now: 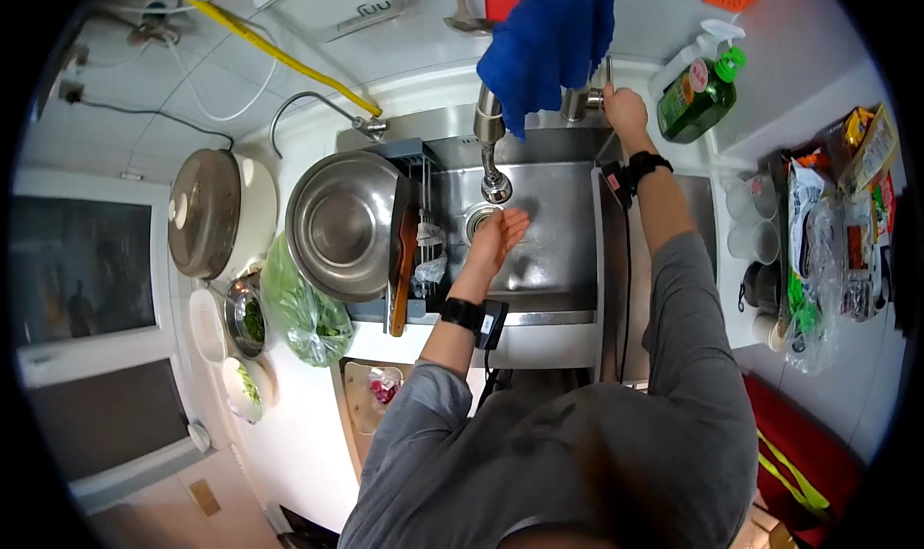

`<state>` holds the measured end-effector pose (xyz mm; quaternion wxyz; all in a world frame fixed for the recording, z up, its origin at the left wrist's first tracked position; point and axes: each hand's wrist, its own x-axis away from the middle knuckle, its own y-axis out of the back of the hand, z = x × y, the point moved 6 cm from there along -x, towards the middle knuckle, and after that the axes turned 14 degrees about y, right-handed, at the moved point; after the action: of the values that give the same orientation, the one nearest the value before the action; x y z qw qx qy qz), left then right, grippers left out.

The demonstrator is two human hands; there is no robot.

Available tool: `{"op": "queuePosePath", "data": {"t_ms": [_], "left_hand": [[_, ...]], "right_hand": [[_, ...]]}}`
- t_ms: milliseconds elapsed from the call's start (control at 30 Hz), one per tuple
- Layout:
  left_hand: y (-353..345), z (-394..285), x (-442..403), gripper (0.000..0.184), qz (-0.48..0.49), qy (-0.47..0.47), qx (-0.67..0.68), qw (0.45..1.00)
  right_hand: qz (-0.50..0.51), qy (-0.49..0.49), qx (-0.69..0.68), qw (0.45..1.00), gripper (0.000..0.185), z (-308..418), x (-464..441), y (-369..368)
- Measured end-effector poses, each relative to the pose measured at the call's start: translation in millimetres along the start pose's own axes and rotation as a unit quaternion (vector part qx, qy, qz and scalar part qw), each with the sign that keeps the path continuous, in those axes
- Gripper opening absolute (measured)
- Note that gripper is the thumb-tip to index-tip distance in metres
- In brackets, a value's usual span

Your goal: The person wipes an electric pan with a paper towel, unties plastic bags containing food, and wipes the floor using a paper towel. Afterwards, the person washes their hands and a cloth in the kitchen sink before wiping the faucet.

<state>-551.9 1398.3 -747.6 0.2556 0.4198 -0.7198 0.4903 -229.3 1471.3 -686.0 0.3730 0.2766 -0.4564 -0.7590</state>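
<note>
Under the faucet spout, my left hand is held palm up over the sink, its fingers stretched out and nothing in it. Whether water is running cannot be made out. Closed at the faucet handle, my right hand is right of the faucet's base. A blue cloth hangs over the faucet neck and hides part of it. Both wrists wear dark bands with small devices attached.
Left of the sink, a steel basin sits beside a rack holding a wooden-handled knife. A bag of greens, a lidded electric pot and bowls stand farther left. A green soap bottle and cups are at the right.
</note>
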Motion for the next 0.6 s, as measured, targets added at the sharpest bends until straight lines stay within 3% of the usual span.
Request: {"op": "queuePosePath", "data": {"t_ms": [233,300,433,500,600], "left_hand": [[-5,-12,-28,0.036,-0.006,0.034,-0.009,0.999],[-2,-10,-34,0.036,-0.009,0.035,-0.013,0.999],[6,-6,-51,0.035,-0.021,0.029,-0.049,0.998],[7,0,-57,0.035,-0.028,0.044,-0.055,0.997],[16,9,-65,0.032,-0.063,0.076,-0.067,0.993]], "right_hand": [[0.000,0.051,0.028,0.998,0.045,9,-4,6],[0.111,-0.039,-0.085,0.989,0.042,-1,1,-5],[0.053,-0.072,-0.074,0.993,0.046,-14,9,-10],[0.085,-0.090,-0.232,0.965,0.052,-24,20,-21],[0.076,-0.103,-0.312,0.941,0.052,-39,59,-33]]}}
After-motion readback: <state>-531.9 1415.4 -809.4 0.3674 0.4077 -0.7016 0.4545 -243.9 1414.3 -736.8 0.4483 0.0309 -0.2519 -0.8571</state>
